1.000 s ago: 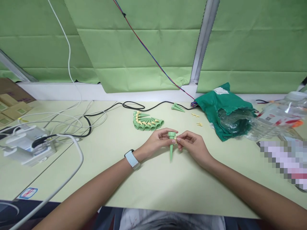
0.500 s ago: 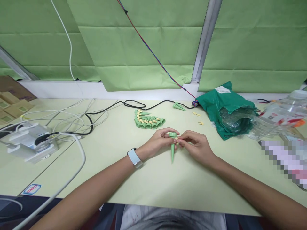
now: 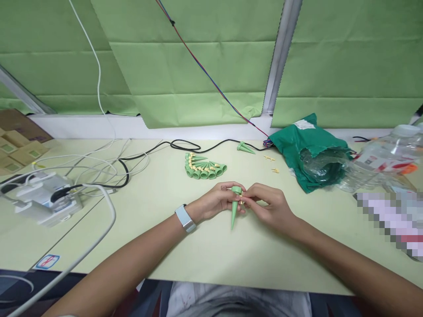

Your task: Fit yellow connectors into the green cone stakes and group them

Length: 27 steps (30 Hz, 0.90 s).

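The left hand (image 3: 216,202) grips a green plastic spike (image 3: 234,211), tip down; the right hand (image 3: 269,208) pinches a cream peg (image 3: 242,196) at its top. More spikes (image 3: 203,167) lie fanned above.

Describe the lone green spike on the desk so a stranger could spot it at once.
On the pale green desk, find the torn green bag. Just left of it, by a black cable, lies a green plastic spike. Unlike the fanned spikes to its left, it lies alone, showing no yellow.

left hand (image 3: 216,201), right hand (image 3: 271,209): bare | left-wrist smartwatch (image 3: 185,219): white band | shirt (image 3: 238,299): pale grey, red specks
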Tool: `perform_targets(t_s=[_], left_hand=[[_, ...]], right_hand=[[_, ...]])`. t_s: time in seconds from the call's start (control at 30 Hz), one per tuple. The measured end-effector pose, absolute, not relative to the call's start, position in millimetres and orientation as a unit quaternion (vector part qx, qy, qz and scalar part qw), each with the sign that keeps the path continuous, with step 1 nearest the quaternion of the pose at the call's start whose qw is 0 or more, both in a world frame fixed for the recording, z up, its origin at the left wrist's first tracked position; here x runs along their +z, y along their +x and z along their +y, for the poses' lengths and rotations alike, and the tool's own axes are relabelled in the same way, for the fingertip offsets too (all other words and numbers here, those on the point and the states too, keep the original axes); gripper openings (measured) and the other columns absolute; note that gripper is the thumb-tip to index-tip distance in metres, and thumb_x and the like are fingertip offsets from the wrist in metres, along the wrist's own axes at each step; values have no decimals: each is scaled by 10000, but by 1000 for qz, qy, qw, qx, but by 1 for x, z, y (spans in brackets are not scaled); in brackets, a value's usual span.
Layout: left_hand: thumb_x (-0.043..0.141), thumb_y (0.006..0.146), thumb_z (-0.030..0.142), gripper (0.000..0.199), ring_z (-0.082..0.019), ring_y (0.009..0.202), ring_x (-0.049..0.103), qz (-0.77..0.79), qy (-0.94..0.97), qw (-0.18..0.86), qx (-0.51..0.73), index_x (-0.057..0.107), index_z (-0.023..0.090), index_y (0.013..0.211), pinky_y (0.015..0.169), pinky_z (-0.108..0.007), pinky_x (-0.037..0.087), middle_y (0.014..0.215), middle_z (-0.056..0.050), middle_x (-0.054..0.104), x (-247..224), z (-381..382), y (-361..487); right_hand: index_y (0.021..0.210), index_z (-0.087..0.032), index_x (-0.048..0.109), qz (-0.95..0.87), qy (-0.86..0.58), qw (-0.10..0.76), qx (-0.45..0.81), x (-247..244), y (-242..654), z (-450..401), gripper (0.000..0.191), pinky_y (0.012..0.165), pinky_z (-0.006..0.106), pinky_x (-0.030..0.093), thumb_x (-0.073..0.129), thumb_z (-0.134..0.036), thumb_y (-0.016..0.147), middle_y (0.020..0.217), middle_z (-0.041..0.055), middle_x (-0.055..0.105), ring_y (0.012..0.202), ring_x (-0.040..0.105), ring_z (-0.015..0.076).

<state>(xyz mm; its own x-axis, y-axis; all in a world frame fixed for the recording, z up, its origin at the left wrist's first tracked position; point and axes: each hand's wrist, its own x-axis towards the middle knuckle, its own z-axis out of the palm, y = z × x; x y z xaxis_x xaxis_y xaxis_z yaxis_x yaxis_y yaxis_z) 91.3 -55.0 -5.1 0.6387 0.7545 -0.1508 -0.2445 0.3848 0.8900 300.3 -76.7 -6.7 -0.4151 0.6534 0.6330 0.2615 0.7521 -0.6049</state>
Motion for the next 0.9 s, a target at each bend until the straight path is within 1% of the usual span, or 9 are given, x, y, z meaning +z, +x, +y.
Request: perform_targets(t_s=[0.17, 0.3, 0.4, 0.5, 0.57, 0.63, 0.73, 0.8, 0.9], left_hand=[[776, 787, 176, 277, -194, 750, 731, 279, 454, 788, 308, 685, 153, 1048, 878, -389, 581, 872, -65, 713, -7, -54, 91], [801, 788, 214, 331, -194, 766, 729, 283, 470, 767, 332, 690, 155, 1094, 872, -380, 572, 904, -82, 729, -4, -55, 94], [827, 783, 259, 385, -202, 782, 726, 296, 502, 719, 379, 691, 150, 1126, 852, -379, 566, 902, -94, 741, -2, -54, 95], [823, 796, 317, 408, -214, 764, 730, 326, 562, 657, 382, 698, 135, 1139, 793, -360, 567, 856, -95, 741, -4, -53, 94], [809, 812, 333, 407, -213, 764, 732, 340, 594, 626, 374, 699, 133, 1150, 758, -328, 557, 863, -98, 745, -6, -53, 93], [792, 827, 336, 391, -200, 747, 726, 343, 611, 609, 371, 701, 135, 1150, 728, -301, 542, 857, -95, 747, -7, -52, 92], [778, 836, 338, 372, -200, 721, 722, 335, 613, 613, 368, 703, 133, 1137, 725, -303, 536, 817, -88, 747, -6, -54, 93], [785, 826, 332, 365, -210, 717, 726, 323, 604, 632, 361, 700, 128, 1117, 738, -324, 546, 820, -94, 748, -5, -55, 94], [799, 804, 303, 332, -220, 726, 731, 304, 586, 667, 346, 694, 126, 1065, 755, -354, 563, 862, -108, 747, -4, -57, 95]], right_hand=[[931, -227, 726, -829, -256, 449, 213, -8, 302, -75, 151, 672, 326, 525, 587, -248, 987, 850, 73, 714, 752, 661, 190], [904, -226, 721, -786, -310, 452, 285, -7, 301, -72, 169, 627, 315, 533, 616, -339, 973, 811, 65, 720, 702, 661, 188], [891, -215, 668, -737, -377, 442, 345, -9, 299, -69, 216, 579, 279, 479, 623, -412, 966, 722, 21, 684, 618, 604, 158], [804, -207, 605, -739, -403, 392, 372, -13, 299, -68, 310, 546, 252, 386, 577, -457, 986, 648, -22, 599, 576, 512, 129], [777, -201, 590, -740, -400, 356, 407, -16, 299, -67, 367, 539, 244, 357, 514, -468, 1017, 624, -33, 563, 555, 478, 118], [802, -194, 615, -731, -392, 335, 446, -16, 299, -67, 400, 538, 240, 359, 462, -477, 1039, 615, -35, 553, 540, 473, 114], [847, -182, 675, -728, -372, 317, 480, -11, 302, -65, 426, 538, 235, 366, 466, -504, 1034, 596, -33, 541, 530, 474, 115], [857, -175, 712, -746, -356, 291, 482, -6, 305, -64, 434, 532, 231, 359, 487, -507, 1025, 581, -30, 539, 527, 469, 114], [873, -172, 757, -782, -347, 243, 457, 3, 311, -63, 421, 507, 227, 341, 503, -473, 1022, 583, -14, 588, 511, 463, 111]])
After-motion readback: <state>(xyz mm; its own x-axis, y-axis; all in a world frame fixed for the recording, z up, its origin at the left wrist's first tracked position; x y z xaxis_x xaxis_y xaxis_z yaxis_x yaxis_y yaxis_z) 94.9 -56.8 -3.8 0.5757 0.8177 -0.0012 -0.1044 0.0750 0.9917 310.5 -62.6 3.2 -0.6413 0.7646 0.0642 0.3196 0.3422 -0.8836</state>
